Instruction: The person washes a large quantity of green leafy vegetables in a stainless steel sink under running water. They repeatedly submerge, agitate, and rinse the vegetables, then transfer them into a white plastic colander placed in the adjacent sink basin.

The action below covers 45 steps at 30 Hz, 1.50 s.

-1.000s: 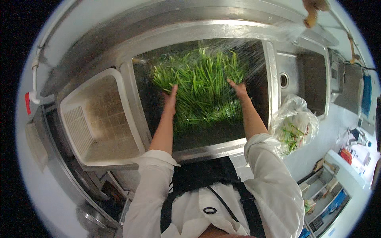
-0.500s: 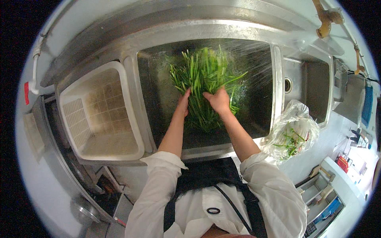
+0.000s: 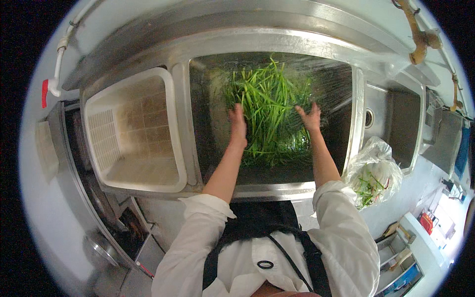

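Observation:
A large loose heap of long, thin green vegetable stalks [image 3: 269,106] lies in the wet middle basin [image 3: 213,166] of a steel sink. Along the left side of the heap is my left hand [image 3: 238,126], its fingers loosely apart against the stalks and partly hard to make out. My right hand [image 3: 310,118] is at the heap's right side, fingers spread, gripping nothing. Water streaks spray into the basin from the upper right. Some greens at the heap's near end are bunched low in the basin.
A white plastic basket [image 3: 175,128] with slotted sides stands on the left. On the right is a smaller basin [image 3: 378,104] with a drain. A clear plastic bag [image 3: 388,166] holding green and reddish scraps sits at its near edge. A brass tap [image 3: 420,42] is at the upper right.
My hands have moved apart, the right one letting go of the stalks. The greens have spread into a looser heap. The view has shifted slightly.

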Available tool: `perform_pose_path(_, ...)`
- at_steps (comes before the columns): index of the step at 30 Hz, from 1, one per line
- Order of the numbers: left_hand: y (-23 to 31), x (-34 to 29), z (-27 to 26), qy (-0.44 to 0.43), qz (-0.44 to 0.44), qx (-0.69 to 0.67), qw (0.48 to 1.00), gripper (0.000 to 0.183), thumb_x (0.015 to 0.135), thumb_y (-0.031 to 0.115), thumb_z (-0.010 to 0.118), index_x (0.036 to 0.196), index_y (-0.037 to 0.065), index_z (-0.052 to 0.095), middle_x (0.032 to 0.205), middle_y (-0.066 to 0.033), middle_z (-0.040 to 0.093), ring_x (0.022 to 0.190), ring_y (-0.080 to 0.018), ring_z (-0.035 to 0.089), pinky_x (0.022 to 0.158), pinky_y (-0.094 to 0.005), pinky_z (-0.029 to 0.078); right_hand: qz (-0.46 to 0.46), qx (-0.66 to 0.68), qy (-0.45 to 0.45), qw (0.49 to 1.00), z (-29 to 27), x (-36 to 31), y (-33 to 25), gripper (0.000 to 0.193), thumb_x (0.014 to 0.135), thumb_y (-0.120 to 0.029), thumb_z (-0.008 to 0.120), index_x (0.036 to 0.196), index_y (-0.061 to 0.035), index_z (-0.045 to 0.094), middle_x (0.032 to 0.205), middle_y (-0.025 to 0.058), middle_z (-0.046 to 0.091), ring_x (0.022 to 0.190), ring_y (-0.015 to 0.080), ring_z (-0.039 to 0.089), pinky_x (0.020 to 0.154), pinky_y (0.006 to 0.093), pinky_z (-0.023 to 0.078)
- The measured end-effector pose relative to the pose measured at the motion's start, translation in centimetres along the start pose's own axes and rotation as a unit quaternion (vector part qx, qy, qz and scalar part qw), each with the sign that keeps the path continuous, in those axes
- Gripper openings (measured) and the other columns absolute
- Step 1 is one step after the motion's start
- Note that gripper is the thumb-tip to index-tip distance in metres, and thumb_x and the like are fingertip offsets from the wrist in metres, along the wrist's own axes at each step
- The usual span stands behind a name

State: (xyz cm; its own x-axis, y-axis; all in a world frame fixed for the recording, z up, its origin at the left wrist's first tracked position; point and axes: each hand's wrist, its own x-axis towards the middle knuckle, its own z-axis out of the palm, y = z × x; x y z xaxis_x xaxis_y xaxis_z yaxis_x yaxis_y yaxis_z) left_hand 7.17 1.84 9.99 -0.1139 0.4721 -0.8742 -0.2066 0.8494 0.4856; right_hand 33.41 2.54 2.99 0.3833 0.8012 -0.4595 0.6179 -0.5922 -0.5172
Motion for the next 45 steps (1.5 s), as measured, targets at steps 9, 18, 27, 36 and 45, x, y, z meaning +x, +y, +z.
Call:
perform_pose_path(9, -7.4, 8.9, -0.4, -0.096, 0.01, 0.058, 0.994, 0.122, 0.057, 0.051, 0.077, 0.141, 0.013, -0.003, 0.144, -0.0147, 0.013, 0.131, -0.0349, 0.019, 0.102, -0.0609, 0.023, 0.195, 0.323, -0.252, 0.891, 6.2, -4.8, -3.7, 0.08, 0.076, -0.04, 0.064, 0.134, 0.0003, 0.028, 0.133, 0.0135, 0.037, 0.119, 0.0286, 0.039, 0.097, 0.0393, 0.032)
perform_pose_path(18, -7.0, 4.4, -1.8, -0.123, 0.034, -0.112, 0.985, 0.078, 0.062, 0.016, 0.075, 0.128, 0.006, 0.034, 0.129, -0.0139, 0.04, 0.123, -0.032, 0.034, 0.099, -0.0511, 0.026, 0.12, 0.513, -0.174, 0.832, 2.2, -9.4, -3.4, 0.049, 0.072, -0.017, 0.065, 0.112, 0.0035, 0.047, 0.103, 0.0124, 0.057, 0.091, 0.023, 0.056, 0.075, 0.0358, 0.047)
perform_pose_path(27, -4.2, 2.4, -1.2, -0.051, 0.003, -0.054, 0.997, 0.065, 0.07, 0.009, 0.065, 0.127, 0.005, 0.035, 0.132, -0.0173, 0.035, 0.126, -0.0353, 0.028, 0.102, -0.0567, 0.023, 0.047, 0.085, -0.085, 0.992, -1.9, -4.8, 2.4, 0.081, 0.07, -0.032, 0.072, 0.128, 0.0076, 0.032, 0.121, 0.0229, 0.047, 0.109, 0.0314, 0.049, 0.091, 0.0372, 0.039)
perform_pose_path(36, -4.7, 4.6, -3.1, 0.074, -0.042, -0.078, 0.993, 0.074, 0.07, 0.013, 0.065, 0.132, 0.01, 0.026, 0.135, -0.0147, 0.03, 0.123, -0.0337, 0.03, 0.096, -0.0556, 0.027, -0.264, -0.04, 0.107, 0.958, 0.9, -6.0, -5.0, 0.042, 0.074, -0.015, 0.063, 0.113, -0.0033, 0.053, 0.109, 0.0178, 0.053, 0.1, 0.0346, 0.052, 0.084, 0.0383, 0.044)
perform_pose_path(45, -2.4, 0.0, -2.4, 0.145, 0.402, 0.154, 0.891, 0.049, 0.081, 0.008, 0.054, 0.128, 0.007, 0.039, 0.131, -0.0147, 0.04, 0.122, -0.0306, 0.037, 0.099, -0.0422, 0.031, -0.394, -0.082, -0.03, 0.915, 6.4, -11.2, -7.5, 0.04, 0.068, -0.005, 0.059, 0.108, -0.0064, 0.056, 0.104, 0.0145, 0.053, 0.092, 0.034, 0.053, 0.077, 0.0396, 0.047)
